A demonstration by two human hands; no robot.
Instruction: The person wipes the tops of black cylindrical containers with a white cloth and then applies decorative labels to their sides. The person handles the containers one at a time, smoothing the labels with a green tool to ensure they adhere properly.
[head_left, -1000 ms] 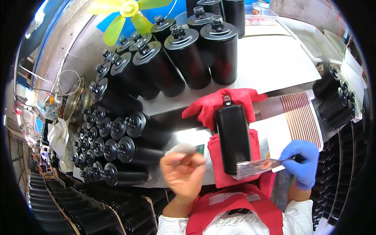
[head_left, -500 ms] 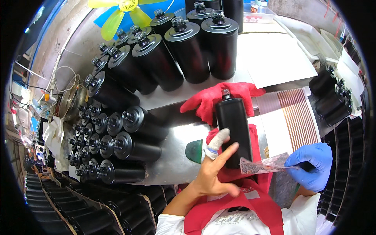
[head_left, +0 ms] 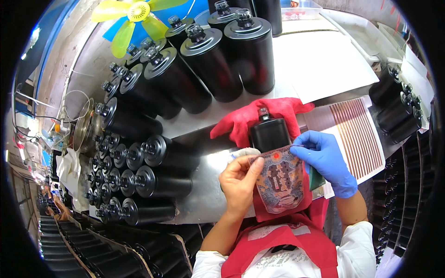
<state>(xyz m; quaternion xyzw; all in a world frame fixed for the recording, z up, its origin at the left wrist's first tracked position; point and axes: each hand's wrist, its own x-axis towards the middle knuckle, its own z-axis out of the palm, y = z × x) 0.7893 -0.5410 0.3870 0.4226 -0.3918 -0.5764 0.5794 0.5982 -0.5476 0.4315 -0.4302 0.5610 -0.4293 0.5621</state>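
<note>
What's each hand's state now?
Left hand: closed, pinching the printed film at upper left.
Right hand: closed, pinching the film at upper right; can't tell whether it also holds the green piece.

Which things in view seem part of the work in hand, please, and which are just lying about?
Seemingly in use:
patterned sheet, held by left hand and gloved right hand
black bottle, partly hidden by it
red cloth

Probably just lying about:
yellow fan
large white sheet
clear tub

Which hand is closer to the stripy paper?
Right. The right hand, in a blue glove, is at the left edge of the stripy paper. The left hand is farther left, pinching the patterned film.
</note>
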